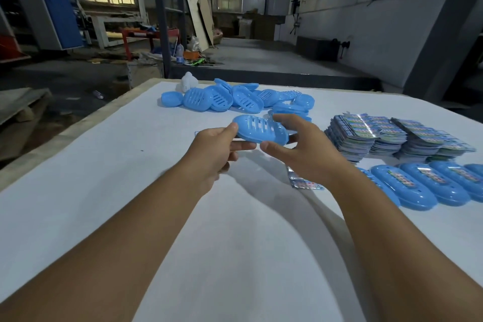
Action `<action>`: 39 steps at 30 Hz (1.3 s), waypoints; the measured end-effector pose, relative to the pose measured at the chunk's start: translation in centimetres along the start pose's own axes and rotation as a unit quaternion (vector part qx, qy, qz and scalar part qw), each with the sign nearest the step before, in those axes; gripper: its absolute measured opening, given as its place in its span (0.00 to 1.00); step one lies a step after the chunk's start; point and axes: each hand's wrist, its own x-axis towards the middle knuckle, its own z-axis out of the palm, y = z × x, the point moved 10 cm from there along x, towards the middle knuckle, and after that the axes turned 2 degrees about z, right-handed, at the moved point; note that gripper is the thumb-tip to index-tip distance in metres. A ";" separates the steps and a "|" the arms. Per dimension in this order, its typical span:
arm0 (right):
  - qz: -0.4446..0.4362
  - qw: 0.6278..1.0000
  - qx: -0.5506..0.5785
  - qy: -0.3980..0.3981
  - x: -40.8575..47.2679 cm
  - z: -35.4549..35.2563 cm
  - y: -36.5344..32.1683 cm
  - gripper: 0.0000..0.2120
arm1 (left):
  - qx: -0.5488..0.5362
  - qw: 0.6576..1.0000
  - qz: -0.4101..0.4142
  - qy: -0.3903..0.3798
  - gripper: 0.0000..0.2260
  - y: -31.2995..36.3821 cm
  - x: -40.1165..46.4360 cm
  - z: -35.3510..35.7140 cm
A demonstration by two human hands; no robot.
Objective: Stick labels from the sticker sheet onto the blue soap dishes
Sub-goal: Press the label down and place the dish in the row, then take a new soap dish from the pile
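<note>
Broadly, your white worktop (104, 165) fills the view. Stacks of sticker sheets (392, 136) sit toward the right edge; a heap of unlabelled blue soap dishes (235, 98) lies along the far edge. A row of labelled dishes (428, 183) rests at the right edge, nearer you than the stacks. One sticker sheet (304, 183) lies flat, partly under your right forearm. Held above the worktop's middle: a slotted soap dish (261, 129). Your left hand (214, 149) has its grip clamped on the dish's left end, thumb on top, fingers beneath. Your right hand (300, 149) cups the right end, its grip curled round the dish, thumb at the near rim.
</note>
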 end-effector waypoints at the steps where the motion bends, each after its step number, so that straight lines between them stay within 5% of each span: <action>1: 0.006 1.000 0.007 -0.005 0.1 0.1 0.3 0.32 | 0.005 1.000 -0.001 -0.001 0.13 0.0 0.0 -0.1; 4: 0.033 0.999 0.009 -0.015 0.1 0.3 1.2 0.33 | 0.149 0.986 0.051 0.050 0.16 1.1 -0.1 -1.5; 6: 0.050 0.998 -0.003 -0.028 0.1 0.8 1.7 0.34 | 0.367 0.910 0.133 0.137 0.19 2.7 -0.5 -2.6; 8: 0.058 0.997 -0.027 -0.046 0.1 1.6 2.0 0.35 | 0.457 0.852 0.195 0.167 0.18 3.6 -1.2 -2.1; 13: 0.050 0.986 -0.123 -0.099 -0.4 3.1 1.6 0.42 | 0.496 0.832 0.247 0.006 0.19 2.1 -0.7 1.6; 16: 0.067 0.984 -0.129 -0.105 -0.5 2.1 2.1 0.44 | 0.529 0.811 0.250 -0.019 0.19 1.8 -0.5 2.0; 20: 0.107 0.978 -0.170 -0.048 -0.1 -1.3 4.1 0.27 | 0.547 0.799 0.249 -0.001 0.20 2.0 -0.5 1.6; 39: 0.222 0.969 -0.087 -0.061 -0.5 -1.0 6.4 0.42 | 0.509 0.822 0.254 0.012 0.20 2.2 -0.7 2.0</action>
